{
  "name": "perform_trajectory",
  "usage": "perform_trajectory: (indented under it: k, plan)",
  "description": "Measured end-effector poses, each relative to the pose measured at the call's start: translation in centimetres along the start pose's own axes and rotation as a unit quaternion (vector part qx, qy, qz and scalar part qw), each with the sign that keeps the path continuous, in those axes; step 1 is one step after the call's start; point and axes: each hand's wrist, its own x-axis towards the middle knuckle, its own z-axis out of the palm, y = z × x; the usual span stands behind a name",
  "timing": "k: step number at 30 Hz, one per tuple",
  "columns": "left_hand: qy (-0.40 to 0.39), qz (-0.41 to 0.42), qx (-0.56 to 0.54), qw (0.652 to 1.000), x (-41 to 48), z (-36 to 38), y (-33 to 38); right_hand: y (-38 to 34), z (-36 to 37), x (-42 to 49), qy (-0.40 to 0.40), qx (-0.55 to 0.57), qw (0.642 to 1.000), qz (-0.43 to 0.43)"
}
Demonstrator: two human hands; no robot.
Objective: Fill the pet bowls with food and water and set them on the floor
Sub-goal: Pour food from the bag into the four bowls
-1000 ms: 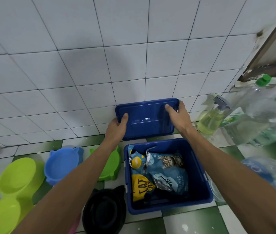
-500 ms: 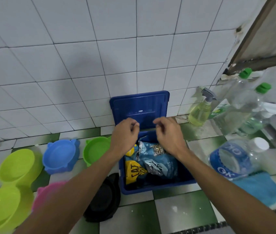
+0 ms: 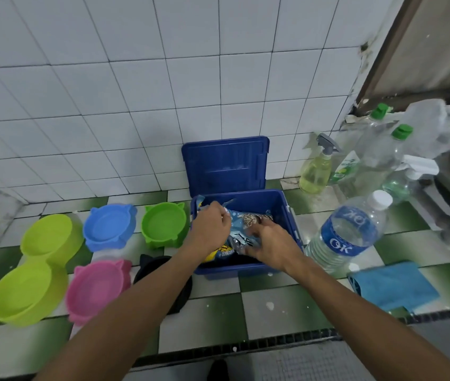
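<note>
Grip: left hand [image 3: 210, 229] pinches the food bag [image 3: 243, 224] at its top, right hand [image 3: 272, 244] clasps its lower part, apparently to lift it from the blue bin [image 3: 283, 206].

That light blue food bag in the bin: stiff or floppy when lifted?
Probably floppy: the bag looks crumpled where the left hand and right hand grip it. Its shiny film may be slippery. It likely sags rather than rolls.
</note>
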Motion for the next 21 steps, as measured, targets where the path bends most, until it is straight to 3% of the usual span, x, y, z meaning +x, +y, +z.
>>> perform_trajectory:
  k: [6,11,18,21]
  plan:
    - [-0.048,-0.086,-0.038,0.994,-1.1,0.4,0.4,-0.1,0.1,-0.7,0.073,0.023,0.997,0.006]
    - [-0.079,-0.118,-0.059,0.988,-0.2,1.8,-1.1,-0.5,0.1,-0.3,0.021,-0.012,0.999,0.027]
    - [-0.075,-0.109,-0.162,0.978,-0.8,1.1,0.1,-1.0,0.3,0.3,0.037,0.065,0.995,0.065]
    - [-0.067,-0.116,-0.159,0.978,-0.7,1.3,0.4,-1.1,0.3,0.0,0.059,0.076,0.993,0.065]
